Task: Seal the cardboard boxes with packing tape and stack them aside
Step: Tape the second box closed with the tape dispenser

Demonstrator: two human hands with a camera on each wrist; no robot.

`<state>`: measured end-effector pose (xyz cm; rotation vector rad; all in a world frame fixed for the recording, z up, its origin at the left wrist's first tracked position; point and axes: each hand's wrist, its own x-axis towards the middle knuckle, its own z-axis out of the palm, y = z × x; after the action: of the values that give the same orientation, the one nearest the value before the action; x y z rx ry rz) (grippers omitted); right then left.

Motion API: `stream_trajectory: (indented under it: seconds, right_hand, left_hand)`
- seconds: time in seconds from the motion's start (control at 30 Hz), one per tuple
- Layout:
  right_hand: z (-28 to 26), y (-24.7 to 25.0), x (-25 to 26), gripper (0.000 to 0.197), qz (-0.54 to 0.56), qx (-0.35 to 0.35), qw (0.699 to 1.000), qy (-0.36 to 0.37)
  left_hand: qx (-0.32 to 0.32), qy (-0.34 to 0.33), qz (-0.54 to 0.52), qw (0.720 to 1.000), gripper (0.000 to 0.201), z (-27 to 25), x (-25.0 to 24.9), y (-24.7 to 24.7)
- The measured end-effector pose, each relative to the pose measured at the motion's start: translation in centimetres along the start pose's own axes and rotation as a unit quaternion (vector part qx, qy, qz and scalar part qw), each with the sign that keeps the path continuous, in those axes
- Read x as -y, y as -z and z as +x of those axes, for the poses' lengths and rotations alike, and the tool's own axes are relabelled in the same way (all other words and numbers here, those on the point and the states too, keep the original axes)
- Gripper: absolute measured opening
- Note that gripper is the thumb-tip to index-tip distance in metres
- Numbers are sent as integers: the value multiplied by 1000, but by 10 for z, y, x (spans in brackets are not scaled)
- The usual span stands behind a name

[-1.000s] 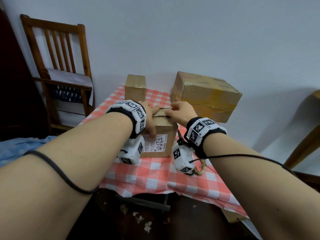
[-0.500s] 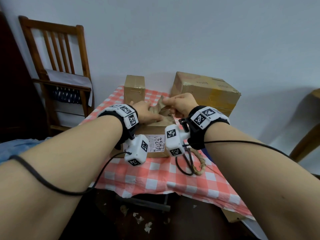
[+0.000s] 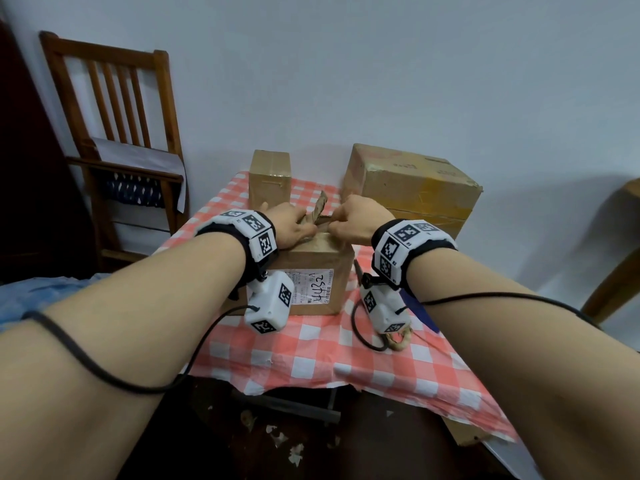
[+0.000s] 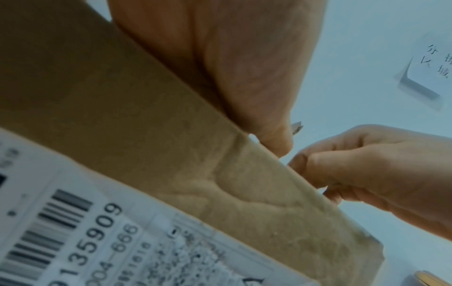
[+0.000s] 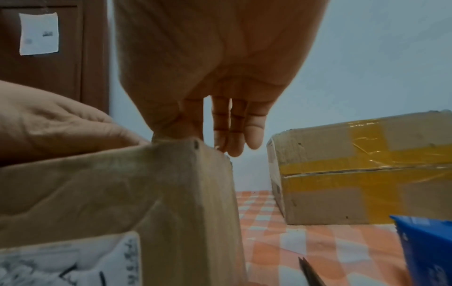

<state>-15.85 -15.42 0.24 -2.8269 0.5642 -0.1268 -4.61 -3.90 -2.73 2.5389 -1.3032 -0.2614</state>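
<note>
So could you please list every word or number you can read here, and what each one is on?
"4432": handwritten on the shipping label of the front cardboard box.
"135909": beside the barcode on that label; a first digit is cut off.
"004-666": below it, blurred.
Wall notice: characters unreadable.

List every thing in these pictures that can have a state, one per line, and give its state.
Labelled box: top not taped, one flap sticking up.
Left hand: resting on the box top by the flap.
Right hand: curled at the flap; exact hold unclear.
Large box: closed, yellow tape.
Small box: closed, upright.
</note>
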Motion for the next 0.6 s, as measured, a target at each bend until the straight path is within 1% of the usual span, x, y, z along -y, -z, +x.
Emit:
stream_trajectory:
  seconds: [0.1, 0.17, 0.33, 0.47, 0.53, 0.6]
  right_hand:
    - [6, -2, 4, 30, -71, -6, 997, 13]
    - [10, -2, 3, 33, -82, -10, 997, 4]
    - [21, -3, -9, 23, 16, -14, 999, -44]
    - [23, -7, -15, 17, 99, -25, 991, -81]
    - [23, -9, -17, 7, 139, -30, 985, -96]
    - [23, -11, -19, 6, 175, -33, 979, -102]
  left_hand:
    - [-3, -1, 10, 1000, 29, 1, 0, -1]
    - [-5, -2, 16, 1000, 29, 2, 0, -1]
    - [-4, 2, 31, 999, 37, 3, 2, -2]
    - [-2, 1, 18, 1000, 47, 0, 3, -3]
    - [2, -14, -10, 1000, 48, -2, 4, -3]
    - [9, -28, -17, 999, 45, -4, 4, -3]
